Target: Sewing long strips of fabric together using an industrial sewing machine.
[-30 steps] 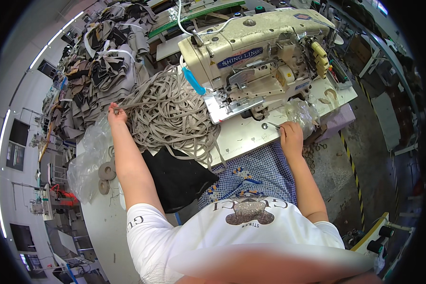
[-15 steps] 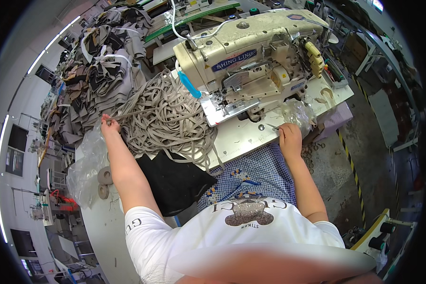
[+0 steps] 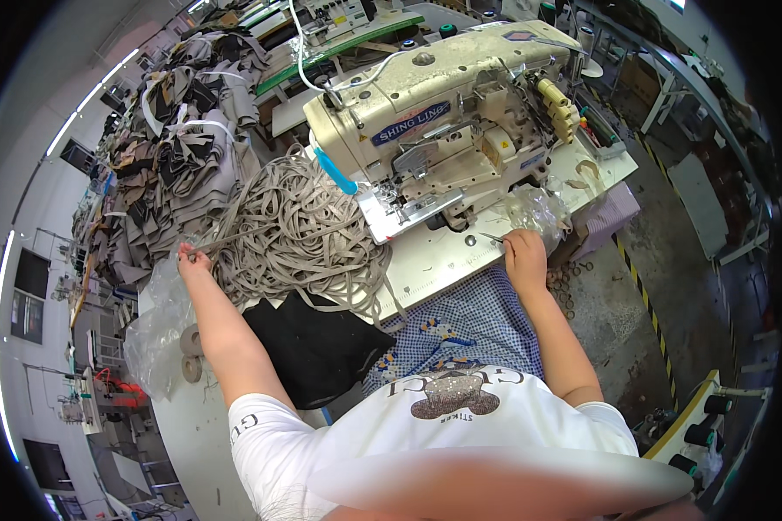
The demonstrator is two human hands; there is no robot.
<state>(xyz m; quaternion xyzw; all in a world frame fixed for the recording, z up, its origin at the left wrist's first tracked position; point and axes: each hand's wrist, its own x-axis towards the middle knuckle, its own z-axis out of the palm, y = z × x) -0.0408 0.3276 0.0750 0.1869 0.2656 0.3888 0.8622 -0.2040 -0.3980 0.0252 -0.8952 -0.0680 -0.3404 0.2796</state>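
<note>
My left hand is at the left side of a big tangled heap of grey-beige fabric strips. Its fingers pinch one strip that runs back into the heap. Over the front edge of the white sewing table, my right hand is closed around a thin pointed metal tool, whose tip points left; whether it is tweezers or snips I cannot tell. Behind it stands a cream industrial sewing machine with a blue guard piece. Black cloth lies between my left arm and my lap.
Clear plastic and two tape rolls lie beside my left forearm. Another crumpled plastic bag is just behind my right hand. Piled dark and grey cut fabric rises at the far left. Blue checked cloth covers my lap.
My left hand has come nearer to me, still pinching the strip. My right hand keeps its place by the table edge with the tool. The whole view has shifted slightly.
</note>
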